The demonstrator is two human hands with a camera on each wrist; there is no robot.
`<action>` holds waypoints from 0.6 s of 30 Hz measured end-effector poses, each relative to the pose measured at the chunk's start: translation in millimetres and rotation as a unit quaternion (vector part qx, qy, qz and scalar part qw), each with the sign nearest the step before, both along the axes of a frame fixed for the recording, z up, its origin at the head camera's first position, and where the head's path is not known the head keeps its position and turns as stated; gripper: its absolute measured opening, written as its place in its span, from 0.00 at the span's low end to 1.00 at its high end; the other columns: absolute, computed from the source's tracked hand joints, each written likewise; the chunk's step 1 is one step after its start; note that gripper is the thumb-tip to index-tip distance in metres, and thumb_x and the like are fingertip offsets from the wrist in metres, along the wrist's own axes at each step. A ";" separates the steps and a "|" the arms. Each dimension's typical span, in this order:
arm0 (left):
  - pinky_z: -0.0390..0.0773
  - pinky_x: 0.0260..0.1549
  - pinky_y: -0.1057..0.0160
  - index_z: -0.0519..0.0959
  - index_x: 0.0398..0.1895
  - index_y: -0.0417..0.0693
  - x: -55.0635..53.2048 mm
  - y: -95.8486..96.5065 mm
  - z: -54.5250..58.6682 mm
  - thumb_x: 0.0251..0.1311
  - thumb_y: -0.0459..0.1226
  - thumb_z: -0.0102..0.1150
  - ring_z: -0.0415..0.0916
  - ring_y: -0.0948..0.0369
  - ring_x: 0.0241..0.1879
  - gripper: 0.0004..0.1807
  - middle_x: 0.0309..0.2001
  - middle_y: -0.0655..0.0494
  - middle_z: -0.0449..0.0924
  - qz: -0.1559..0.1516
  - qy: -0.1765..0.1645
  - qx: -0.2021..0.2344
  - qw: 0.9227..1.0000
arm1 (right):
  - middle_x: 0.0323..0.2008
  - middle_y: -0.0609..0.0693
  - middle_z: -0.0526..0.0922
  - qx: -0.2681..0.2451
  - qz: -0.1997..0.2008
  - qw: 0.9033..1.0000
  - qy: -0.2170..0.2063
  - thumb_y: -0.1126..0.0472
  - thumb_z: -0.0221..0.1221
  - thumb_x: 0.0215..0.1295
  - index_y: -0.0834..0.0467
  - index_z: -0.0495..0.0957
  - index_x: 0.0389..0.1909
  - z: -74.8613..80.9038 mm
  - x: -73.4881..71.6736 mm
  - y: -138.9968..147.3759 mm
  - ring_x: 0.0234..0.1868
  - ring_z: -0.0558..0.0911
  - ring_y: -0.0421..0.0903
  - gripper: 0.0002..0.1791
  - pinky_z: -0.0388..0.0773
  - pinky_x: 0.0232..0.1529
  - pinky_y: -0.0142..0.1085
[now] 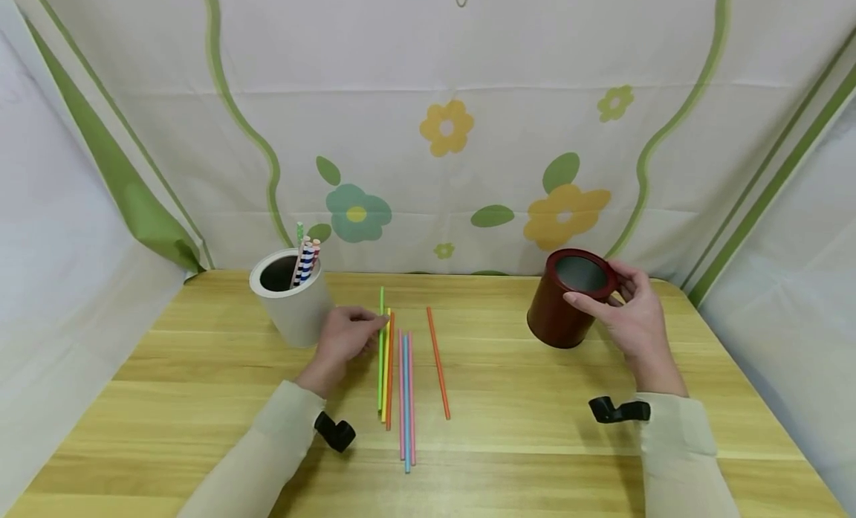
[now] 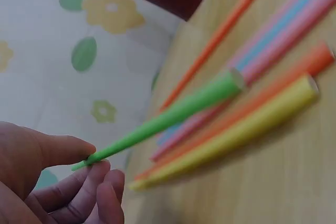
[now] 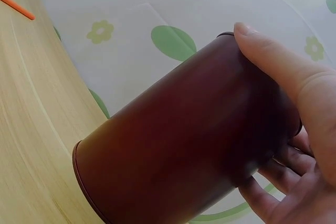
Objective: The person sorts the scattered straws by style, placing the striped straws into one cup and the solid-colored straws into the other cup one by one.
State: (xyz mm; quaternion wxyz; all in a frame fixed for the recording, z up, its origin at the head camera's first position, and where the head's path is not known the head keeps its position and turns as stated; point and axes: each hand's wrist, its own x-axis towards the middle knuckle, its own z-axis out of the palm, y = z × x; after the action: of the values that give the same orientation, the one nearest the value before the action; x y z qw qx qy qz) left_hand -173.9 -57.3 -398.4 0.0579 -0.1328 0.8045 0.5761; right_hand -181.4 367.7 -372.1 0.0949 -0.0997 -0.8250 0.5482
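At twelve o'clock, patterned fabric [image 1: 508, 131] is hanging behind the wooden table [image 1: 508, 466]. The dark red cup [image 1: 560, 313] is standing at two o'clock, the pale cup [image 1: 299, 313] at ten. The right hand [image 1: 631, 313] is gripping the dark red cup, thumb at the rim. The left hand [image 1: 344, 336], beside the pale cup, is pinching the green straw [image 1: 381, 373] near its twelve-o'clock end. On that straw's three-o'clock side, yellow [image 1: 384, 399], orange [image 1: 391, 377], pink [image 1: 412, 421] and blue straws [image 1: 406, 414] are lying, a lone orange straw [image 1: 438, 366] outermost. Striped straws [image 1: 306, 264] are leaning inside the pale cup.
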 end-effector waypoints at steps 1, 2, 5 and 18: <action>0.81 0.30 0.63 0.88 0.47 0.37 1.3 1.8 5.1 0.71 0.40 0.70 0.81 0.59 0.29 0.13 0.33 0.51 0.86 -0.009 0.003 0.005 1.000 | 0.80 0.53 0.66 -0.001 0.000 1.000 0.000 0.47 0.79 0.61 0.48 0.57 0.83 0.0 -0.1 0.4 0.78 0.69 0.48 0.56 0.76 0.65 0.24; 0.82 0.31 0.63 0.87 0.48 0.37 2.7 4.3 10.8 0.72 0.40 0.70 0.82 0.59 0.30 0.14 0.36 0.50 0.87 -0.019 0.007 0.012 1.000 | 0.80 0.53 0.66 -0.001 0.001 1.000 0.001 0.47 0.79 0.61 0.48 0.57 0.84 -0.2 -0.3 1.0 0.78 0.69 0.49 0.56 0.76 0.67 0.26; 0.86 0.36 0.62 0.86 0.54 0.37 6.0 12.2 28.1 0.73 0.40 0.69 0.86 0.60 0.33 0.15 0.42 0.47 0.90 -0.048 0.026 0.040 0.998 | 0.81 0.53 0.65 -0.001 0.004 1.000 0.001 0.47 0.79 0.61 0.48 0.56 0.84 -1.0 -1.1 1.7 0.79 0.68 0.51 0.56 0.76 0.69 0.29; 0.90 0.51 0.52 0.82 0.50 0.39 0.2 67.3 111.5 0.73 0.35 0.68 0.92 0.56 0.40 0.10 0.45 0.46 0.91 -0.102 0.086 0.181 0.974 | 0.80 0.54 0.66 -0.008 0.007 1.000 0.017 0.50 0.80 0.61 0.51 0.56 0.84 -1.9 -1.6 1.8 0.78 0.69 0.51 0.56 0.74 0.57 0.16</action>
State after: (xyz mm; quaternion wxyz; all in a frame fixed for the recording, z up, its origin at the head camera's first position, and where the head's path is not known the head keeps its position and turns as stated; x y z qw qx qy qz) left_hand -173.7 10.0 -286.8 0.0701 0.0121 0.6979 0.7127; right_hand -183.0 369.5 -373.9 0.1045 -0.0851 -0.8193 0.5573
